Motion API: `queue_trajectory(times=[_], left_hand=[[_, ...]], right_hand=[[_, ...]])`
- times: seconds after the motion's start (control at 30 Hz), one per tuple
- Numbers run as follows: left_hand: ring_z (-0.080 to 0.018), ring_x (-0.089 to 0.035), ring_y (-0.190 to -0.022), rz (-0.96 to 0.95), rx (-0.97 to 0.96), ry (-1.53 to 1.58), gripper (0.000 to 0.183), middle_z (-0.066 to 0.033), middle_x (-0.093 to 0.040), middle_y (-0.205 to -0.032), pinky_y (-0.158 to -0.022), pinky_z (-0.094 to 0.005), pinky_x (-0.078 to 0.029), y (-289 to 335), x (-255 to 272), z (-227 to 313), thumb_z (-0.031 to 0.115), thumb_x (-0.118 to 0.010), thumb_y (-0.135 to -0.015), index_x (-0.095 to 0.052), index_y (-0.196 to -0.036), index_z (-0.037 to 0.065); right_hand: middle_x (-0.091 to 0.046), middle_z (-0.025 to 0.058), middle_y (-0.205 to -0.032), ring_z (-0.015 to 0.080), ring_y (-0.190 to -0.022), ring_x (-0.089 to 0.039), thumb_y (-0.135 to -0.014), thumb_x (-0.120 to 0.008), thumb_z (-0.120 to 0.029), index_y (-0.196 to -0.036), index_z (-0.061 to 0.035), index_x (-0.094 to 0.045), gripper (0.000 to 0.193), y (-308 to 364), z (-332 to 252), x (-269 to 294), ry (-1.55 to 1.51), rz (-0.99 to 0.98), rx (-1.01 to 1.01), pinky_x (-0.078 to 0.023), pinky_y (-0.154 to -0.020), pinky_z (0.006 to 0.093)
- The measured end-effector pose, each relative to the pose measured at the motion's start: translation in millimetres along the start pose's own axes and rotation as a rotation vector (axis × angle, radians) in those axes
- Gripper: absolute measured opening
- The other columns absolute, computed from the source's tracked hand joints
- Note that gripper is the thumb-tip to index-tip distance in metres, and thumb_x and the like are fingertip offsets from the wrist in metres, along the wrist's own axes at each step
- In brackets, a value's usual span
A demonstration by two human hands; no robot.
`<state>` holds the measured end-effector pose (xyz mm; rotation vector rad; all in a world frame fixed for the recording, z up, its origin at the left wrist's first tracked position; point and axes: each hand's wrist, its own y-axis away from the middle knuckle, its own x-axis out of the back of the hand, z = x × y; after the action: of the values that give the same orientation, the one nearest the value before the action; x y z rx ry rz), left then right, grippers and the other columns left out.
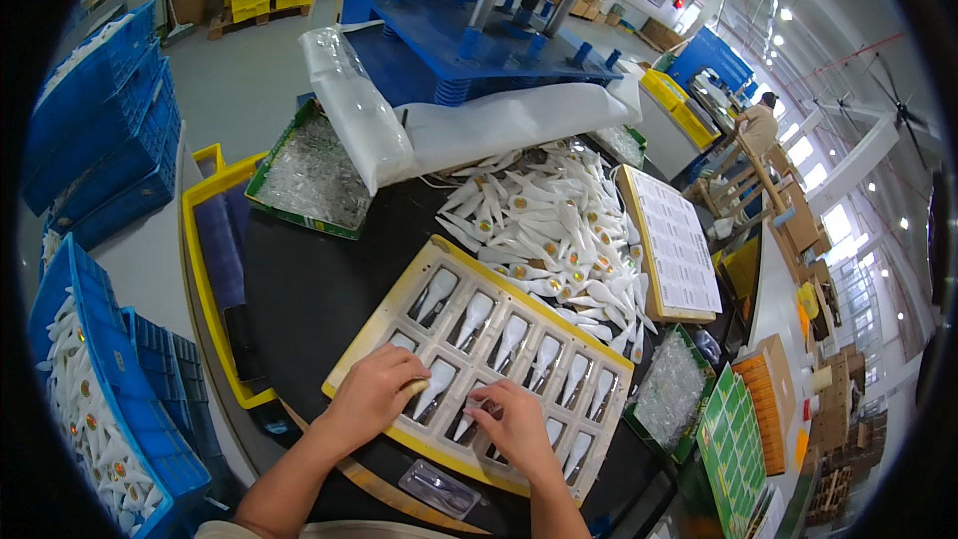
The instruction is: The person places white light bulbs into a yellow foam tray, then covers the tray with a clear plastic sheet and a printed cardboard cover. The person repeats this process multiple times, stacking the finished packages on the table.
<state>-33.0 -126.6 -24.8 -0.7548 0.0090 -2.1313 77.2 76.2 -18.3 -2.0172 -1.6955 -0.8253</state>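
Observation:
A pale tray with a yellow edge lies tilted on the black table, with rows of compartments. White tapered pieces lie in them, one to a compartment, with clear glints of plastic around them. My left hand is over the tray's near left part, fingers curled together beside a filled compartment; what they hold, if anything, is hidden. My right hand pinches above a near-row compartment, where a white piece's pointed end shows below the fingertips. A clear plastic shell lies in front of the tray.
Beyond the tray is a heap of white pieces, some with orange dots. Green-edged boxes of clear plastic parts flank it. A printed sheet leans at right. Blue crates stand left; a blue press stands behind.

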Motion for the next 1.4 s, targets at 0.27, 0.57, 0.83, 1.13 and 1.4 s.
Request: queue_trajectory(times=[0.27, 0.57, 0.83, 1.13, 1.4], left_hand=[[-0.0332, -0.063, -0.094, -0.019, 0.059, 0.074, 0.023, -0.0133, -0.065, -0.101, -0.084, -0.0404, -0.052, 4.8, -11.5, 5.0, -0.002, -0.069, -0.078, -0.070, -0.101, 0.001], [-0.0311, -0.063, -0.092, 0.033, -0.002, -0.224, 0.023, -0.0123, -0.065, -0.097, -0.081, -0.0368, -0.052, 17.7, 5.0, -13.4, -0.003, -0.074, -0.076, -0.074, -0.098, 0.003], [-0.0320, -0.063, -0.097, 0.115, 0.123, -0.096, 0.026, -0.0128, -0.067, -0.099, -0.086, -0.0382, -0.051, 22.6, 5.9, -14.5, -0.008, -0.070, -0.075, -0.073, -0.099, 0.001], [-0.0362, -0.061, -0.104, 0.089, 0.047, -0.220, 0.030, -0.0169, -0.064, -0.110, -0.093, -0.0405, -0.050, 18.0, -1.8, -9.1, -0.012, -0.063, -0.075, -0.071, -0.103, -0.004], [-0.0302, -0.067, -0.091, 0.098, 0.075, -0.110, 0.029, -0.0156, -0.066, -0.104, -0.080, -0.0356, -0.054, 18.3, -9.3, 7.5, -0.007, -0.070, -0.078, -0.071, -0.106, 0.000]], right_hand=[[-0.069, 0.0144, -0.091, 0.0251, -0.074, -0.069, -0.085, -0.074, -0.006, -0.097, 0.0006, -0.072, 0.014, 13.5, 20.6, 13.0, -0.171, 0.257, 0.023, -0.055, -0.068, 0.0321], [-0.068, 0.0167, -0.083, 0.0241, -0.068, -0.068, -0.076, -0.079, -0.004, -0.093, 0.0038, -0.072, 0.021, -55.2, 55.5, 19.4, 0.200, 0.408, 0.033, -0.054, -0.064, 0.0328], [-0.067, 0.0139, -0.080, 0.0235, -0.069, -0.067, -0.078, -0.078, -0.005, -0.096, 0.0010, -0.072, 0.019, -16.0, 34.4, 37.8, -0.009, 0.300, -0.081, -0.054, -0.066, 0.0332], [-0.066, 0.0125, -0.082, 0.0225, -0.070, -0.066, -0.079, -0.080, -0.006, -0.100, 0.0002, -0.072, 0.023, 52.4, 48.0, 30.5, -0.059, 0.324, -0.119, -0.054, -0.066, 0.0331], [-0.066, 0.0141, -0.084, 0.0267, -0.073, -0.068, -0.078, -0.077, -0.003, -0.096, 0.0006, -0.071, 0.019, -21.3, 74.0, 43.3, 0.187, 0.359, 0.026, -0.054, -0.068, 0.0349]])
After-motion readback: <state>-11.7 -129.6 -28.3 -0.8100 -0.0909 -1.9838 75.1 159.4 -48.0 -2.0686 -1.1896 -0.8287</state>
